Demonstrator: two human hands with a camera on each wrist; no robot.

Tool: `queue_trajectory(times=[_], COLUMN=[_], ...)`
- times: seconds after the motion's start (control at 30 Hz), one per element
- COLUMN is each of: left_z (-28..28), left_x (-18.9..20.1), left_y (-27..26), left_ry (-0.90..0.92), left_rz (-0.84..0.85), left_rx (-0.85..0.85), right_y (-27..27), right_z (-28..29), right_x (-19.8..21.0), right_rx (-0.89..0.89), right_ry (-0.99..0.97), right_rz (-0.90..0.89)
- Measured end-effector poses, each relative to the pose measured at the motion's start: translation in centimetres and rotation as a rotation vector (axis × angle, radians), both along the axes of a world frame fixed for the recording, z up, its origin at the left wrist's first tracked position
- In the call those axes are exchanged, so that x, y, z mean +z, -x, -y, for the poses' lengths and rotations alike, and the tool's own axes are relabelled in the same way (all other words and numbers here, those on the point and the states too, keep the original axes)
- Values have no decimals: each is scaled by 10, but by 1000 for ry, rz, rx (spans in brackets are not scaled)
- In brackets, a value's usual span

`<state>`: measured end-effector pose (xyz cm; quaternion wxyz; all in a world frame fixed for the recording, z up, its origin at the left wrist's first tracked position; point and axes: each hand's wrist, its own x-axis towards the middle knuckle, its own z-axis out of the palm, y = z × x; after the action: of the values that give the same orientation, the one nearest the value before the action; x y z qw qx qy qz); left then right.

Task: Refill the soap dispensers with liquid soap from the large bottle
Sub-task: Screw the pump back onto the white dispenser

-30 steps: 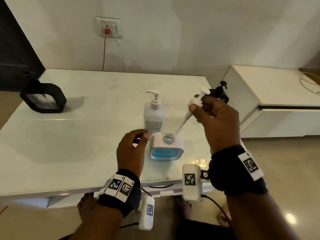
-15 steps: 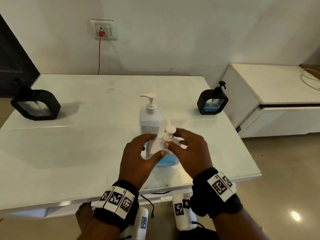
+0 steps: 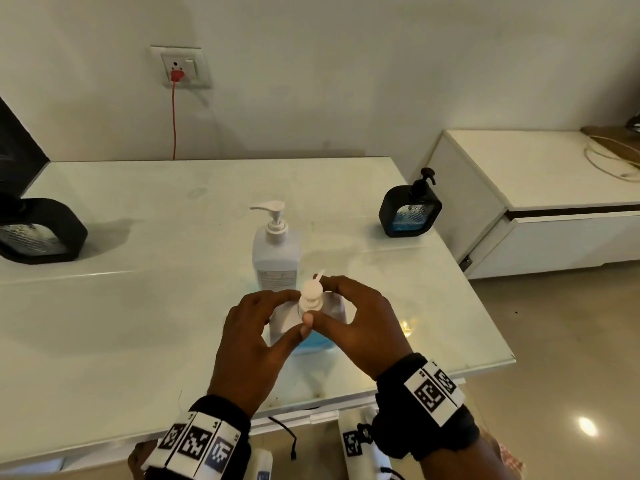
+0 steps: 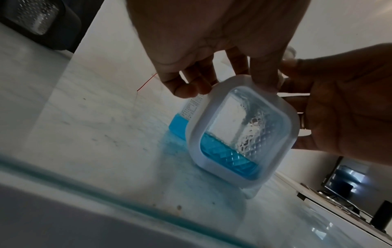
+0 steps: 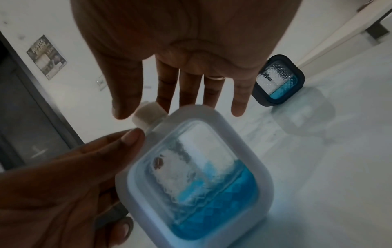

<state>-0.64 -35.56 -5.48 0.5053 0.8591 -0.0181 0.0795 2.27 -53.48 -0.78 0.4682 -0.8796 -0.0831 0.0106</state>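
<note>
A white soap dispenser (image 3: 323,313) with blue soap low inside (image 4: 229,161) stands near the table's front edge. Its white pump (image 3: 311,292) sits in the neck. My left hand (image 3: 298,313) grips the dispenser's top from the left, thumb in front and fingers behind. My right hand (image 3: 317,299) pinches the pump's collar (image 5: 148,115) between thumb and fingers. The large white bottle (image 3: 275,251), pump on, stands just behind the dispenser, with blue soap at its bottom (image 4: 180,125).
A black dispenser (image 3: 410,211) partly filled with blue soap stands at the table's right edge; another black one (image 3: 38,233) is far left. A red cable (image 3: 173,123) hangs from the wall socket. A white cabinet (image 3: 540,202) stands to the right.
A second ago my right hand held the pump and its tube raised above the open neck. The pump now sits in the neck, and my left hand has closed round the dispenser's top.
</note>
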Motion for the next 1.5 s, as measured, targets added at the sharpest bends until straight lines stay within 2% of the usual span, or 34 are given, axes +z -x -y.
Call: queue_trajectory(times=[0.1,0.33,0.5,0.67,0.83,1.1,1.27,1.5], left_z=[2,4,5,5,7,8,4,4], left_x=[-2,-6,-5,-5,-3,-2,-3,-2], left_y=[-1,1,0,0,0,0,0,1], left_ry=[-5,-16,-15,-8,3,5,-4,-22], left_rz=[14,35,36,69,53,38,25,58], left_rx=[14,33,40,38,47,55,40,37], right_y=[-1,-4,-4,-7,-9,-13,-11,-11], right_z=[9,5,7,3,10,8,12,8], right_x=[-1,-5,-3,-4,-2,-7,-4,-4], right_rx=[14,-2,24,8,65,48,124,81], right_ry=[-40,7,-75,-34,-87,-33,-37,-22], right_rz=[9,-8,-32,-31,-29,-18,-42,-13])
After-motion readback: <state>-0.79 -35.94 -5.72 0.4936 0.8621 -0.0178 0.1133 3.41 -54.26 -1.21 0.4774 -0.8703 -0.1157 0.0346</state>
